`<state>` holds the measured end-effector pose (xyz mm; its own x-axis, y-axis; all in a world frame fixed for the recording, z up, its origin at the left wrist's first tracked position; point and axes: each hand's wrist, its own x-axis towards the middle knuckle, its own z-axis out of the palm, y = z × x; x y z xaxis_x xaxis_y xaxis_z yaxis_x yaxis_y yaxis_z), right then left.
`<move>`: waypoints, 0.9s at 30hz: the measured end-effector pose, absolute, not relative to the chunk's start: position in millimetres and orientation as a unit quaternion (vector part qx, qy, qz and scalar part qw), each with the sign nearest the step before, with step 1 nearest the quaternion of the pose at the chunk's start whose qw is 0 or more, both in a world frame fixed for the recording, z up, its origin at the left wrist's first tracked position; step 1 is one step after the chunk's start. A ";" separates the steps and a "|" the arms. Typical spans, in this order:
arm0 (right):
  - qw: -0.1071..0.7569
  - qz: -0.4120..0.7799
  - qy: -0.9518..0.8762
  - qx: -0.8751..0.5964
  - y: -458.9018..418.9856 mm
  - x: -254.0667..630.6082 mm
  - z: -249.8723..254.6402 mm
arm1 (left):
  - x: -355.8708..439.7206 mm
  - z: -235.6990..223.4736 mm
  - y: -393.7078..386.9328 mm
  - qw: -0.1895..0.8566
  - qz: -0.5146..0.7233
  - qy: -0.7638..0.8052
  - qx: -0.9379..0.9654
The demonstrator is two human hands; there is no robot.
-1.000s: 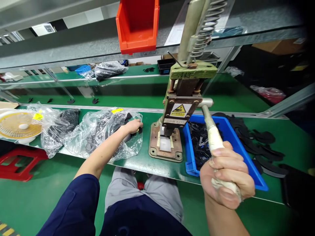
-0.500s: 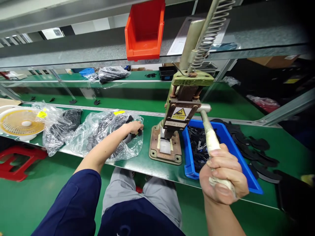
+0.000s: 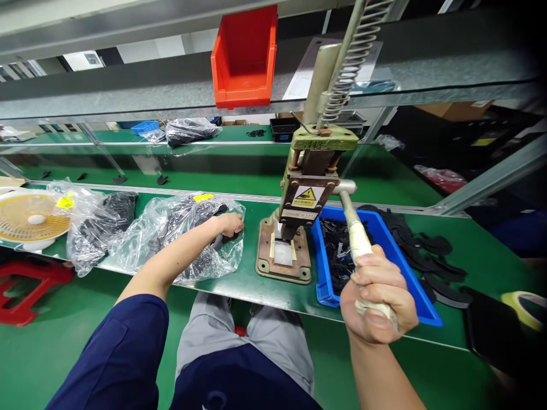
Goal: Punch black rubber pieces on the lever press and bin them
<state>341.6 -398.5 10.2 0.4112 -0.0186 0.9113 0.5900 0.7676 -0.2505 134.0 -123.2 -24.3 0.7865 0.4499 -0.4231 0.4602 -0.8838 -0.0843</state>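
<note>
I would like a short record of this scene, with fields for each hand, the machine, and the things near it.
left hand: reaching into the opening of a clear plastic bag of black parts
right hand: closed around the wrapped lever handle
machine: hand press with a yellow warning label, on a metal base plate
right of the press: blue tray with small black pieces
further right: loose black curved parts on the green bench
far left: second bag and a yellow fan

The green bench point(image 3: 248, 279) bears 2 plastic bags point(image 3: 179, 233) (clear), a press point(image 3: 286, 250), a blue bin point(image 3: 416, 296)
</note>
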 end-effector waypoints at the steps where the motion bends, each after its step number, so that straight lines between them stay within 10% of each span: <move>1: 0.792 -0.193 -0.507 -0.282 -398.5 341.6 10.1 | 131.7 -24.5 -123.9 0.014 -0.211 0.238 0.948; 15: 0.792 -0.210 -0.503 -0.276 -394.9 344.5 7.7 | 94.6 -19.8 -118.2 0.112 -0.167 0.335 0.920; 27: 0.790 -0.213 -0.495 -0.293 -395.7 343.5 5.6 | 90.2 -47.7 -204.7 0.223 0.138 0.195 0.945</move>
